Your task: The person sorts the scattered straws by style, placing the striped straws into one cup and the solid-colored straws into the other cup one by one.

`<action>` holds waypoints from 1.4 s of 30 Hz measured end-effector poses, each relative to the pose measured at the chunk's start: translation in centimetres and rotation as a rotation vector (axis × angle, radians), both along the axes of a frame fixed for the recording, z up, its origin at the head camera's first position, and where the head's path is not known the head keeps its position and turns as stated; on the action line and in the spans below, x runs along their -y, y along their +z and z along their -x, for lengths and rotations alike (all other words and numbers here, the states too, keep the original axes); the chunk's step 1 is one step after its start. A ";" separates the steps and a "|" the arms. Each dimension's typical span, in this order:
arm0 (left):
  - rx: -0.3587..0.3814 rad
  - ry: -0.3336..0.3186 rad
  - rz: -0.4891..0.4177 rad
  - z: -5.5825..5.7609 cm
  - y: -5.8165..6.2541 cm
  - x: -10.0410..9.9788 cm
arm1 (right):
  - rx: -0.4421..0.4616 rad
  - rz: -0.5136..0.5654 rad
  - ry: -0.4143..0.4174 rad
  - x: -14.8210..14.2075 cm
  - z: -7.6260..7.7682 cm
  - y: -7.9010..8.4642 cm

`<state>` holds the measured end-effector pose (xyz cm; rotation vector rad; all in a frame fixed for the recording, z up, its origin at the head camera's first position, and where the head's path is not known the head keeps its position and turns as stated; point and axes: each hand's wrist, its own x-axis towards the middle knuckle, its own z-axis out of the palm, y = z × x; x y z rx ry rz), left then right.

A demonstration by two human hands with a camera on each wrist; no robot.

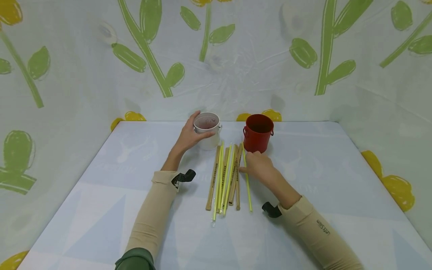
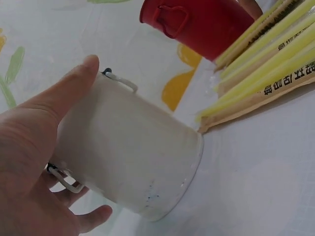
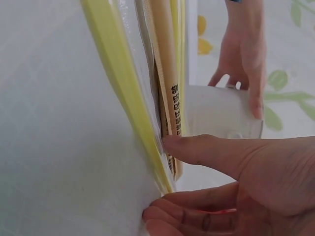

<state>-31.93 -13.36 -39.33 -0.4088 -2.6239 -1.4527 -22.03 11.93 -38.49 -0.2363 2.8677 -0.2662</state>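
My left hand (image 1: 187,137) grips a small white metal bucket (image 2: 125,142) near its rim, thumb on one side and fingers on the other. Upright on the table, the white bucket has small wire handles. My right hand (image 1: 261,168) is at the outermost yellow straw (image 3: 125,93), at the right of a row of straws. Its thumb and curved fingers lie on either side of that straw with a gap between them; the fingertips reach the straw's far end. The row mixes yellow straws in clear wrap with brown paper-wrapped straws (image 1: 212,183) bearing dark print.
A red metal bucket (image 1: 258,135) with small side handles stands just beyond my right hand. The pale patterned table (image 1: 111,210) meets a curtain (image 1: 243,75) printed with green leaves and yellow flowers along its back edge.
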 end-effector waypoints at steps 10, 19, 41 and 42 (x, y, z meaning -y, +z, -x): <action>0.041 0.002 -0.083 0.3 -0.3 0.0 | 0.056 0.029 -0.015 0.0 0.2 0.1; 0.055 -0.022 -0.115 0.4 0.0 -0.1 | 0.065 0.069 -0.013 -0.2 0.2 0.4; 0.073 -0.020 -0.124 0.4 -0.4 0.0 | 0.133 0.146 -0.074 -0.6 0.7 0.0; 0.073 -0.019 -0.124 0.4 -0.4 0.0 | 0.134 0.154 -0.077 -0.6 0.7 0.0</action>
